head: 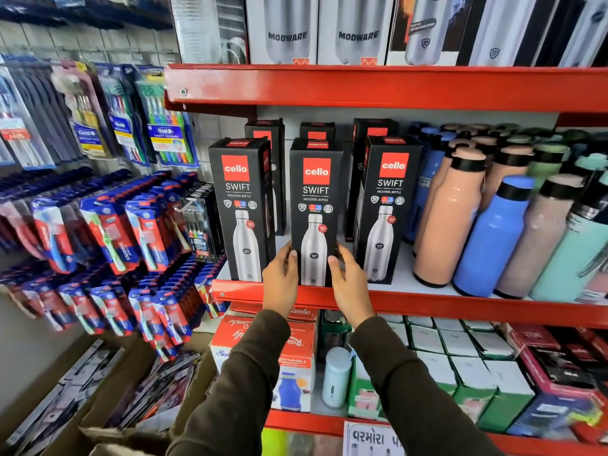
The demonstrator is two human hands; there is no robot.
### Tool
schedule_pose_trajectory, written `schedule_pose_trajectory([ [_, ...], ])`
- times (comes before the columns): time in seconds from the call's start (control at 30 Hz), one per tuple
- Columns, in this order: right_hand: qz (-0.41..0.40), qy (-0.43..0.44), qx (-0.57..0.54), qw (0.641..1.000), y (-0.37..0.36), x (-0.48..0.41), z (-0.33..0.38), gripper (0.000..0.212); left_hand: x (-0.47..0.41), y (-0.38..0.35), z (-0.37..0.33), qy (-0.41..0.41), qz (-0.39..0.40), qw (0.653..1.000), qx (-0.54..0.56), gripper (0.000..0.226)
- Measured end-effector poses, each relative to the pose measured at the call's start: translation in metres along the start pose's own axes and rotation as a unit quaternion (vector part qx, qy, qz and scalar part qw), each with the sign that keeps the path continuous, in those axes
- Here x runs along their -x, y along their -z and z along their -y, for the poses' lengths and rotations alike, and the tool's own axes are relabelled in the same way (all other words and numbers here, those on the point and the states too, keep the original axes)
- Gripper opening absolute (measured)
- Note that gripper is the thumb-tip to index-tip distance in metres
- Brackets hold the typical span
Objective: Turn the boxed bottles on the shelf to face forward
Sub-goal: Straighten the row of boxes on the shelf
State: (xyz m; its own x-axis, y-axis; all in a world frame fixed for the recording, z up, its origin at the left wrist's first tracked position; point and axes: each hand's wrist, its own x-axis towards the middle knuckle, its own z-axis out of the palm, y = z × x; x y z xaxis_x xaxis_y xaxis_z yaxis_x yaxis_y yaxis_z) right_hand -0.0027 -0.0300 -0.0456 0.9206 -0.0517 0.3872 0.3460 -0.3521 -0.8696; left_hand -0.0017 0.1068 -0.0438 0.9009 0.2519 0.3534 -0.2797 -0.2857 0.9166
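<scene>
Three black "cello SWIFT" boxed bottles stand in a front row on the red shelf [427, 306], printed fronts toward me: a left box [241, 209], a middle box [315, 205] and a right box [386, 205]. My left hand [280, 279] presses the middle box's lower left edge, thumb on its front. My right hand [348, 284] holds its lower right edge. More of the same boxes [317, 130] stand behind, mostly hidden.
Loose peach bottles [447, 222], blue bottles [490, 238] and mint bottles crowd the shelf to the right. Toothbrush packs [131, 232] hang on the wall at left. MODWARE boxes [286, 31] fill the shelf above; cartons [296, 353] sit on the shelf below.
</scene>
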Motion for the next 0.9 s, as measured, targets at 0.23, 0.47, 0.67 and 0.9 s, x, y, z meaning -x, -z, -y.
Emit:
schedule_pose_trajectory([
  [0.23,-0.039,0.009,0.001,0.999,0.008,0.0,-0.008,0.034,0.012,-0.014,-0.003,-0.018,-0.079,0.995,0.052,0.041],
  [0.47,-0.247,0.098,-0.028,0.964,0.058,-0.005,-0.016,0.032,0.038,-0.058,-0.033,-0.177,-0.134,0.975,0.007,0.037],
  [0.67,-0.162,0.005,-0.013,0.987,0.09,-0.035,-0.036,0.049,0.03,-0.109,-0.044,-0.192,0.012,0.981,0.011,0.047],
  [0.9,-0.063,-0.082,-0.017,0.994,0.101,-0.046,-0.05,0.048,0.004,-0.144,-0.034,0.018,0.041,0.999,0.019,0.048],
])
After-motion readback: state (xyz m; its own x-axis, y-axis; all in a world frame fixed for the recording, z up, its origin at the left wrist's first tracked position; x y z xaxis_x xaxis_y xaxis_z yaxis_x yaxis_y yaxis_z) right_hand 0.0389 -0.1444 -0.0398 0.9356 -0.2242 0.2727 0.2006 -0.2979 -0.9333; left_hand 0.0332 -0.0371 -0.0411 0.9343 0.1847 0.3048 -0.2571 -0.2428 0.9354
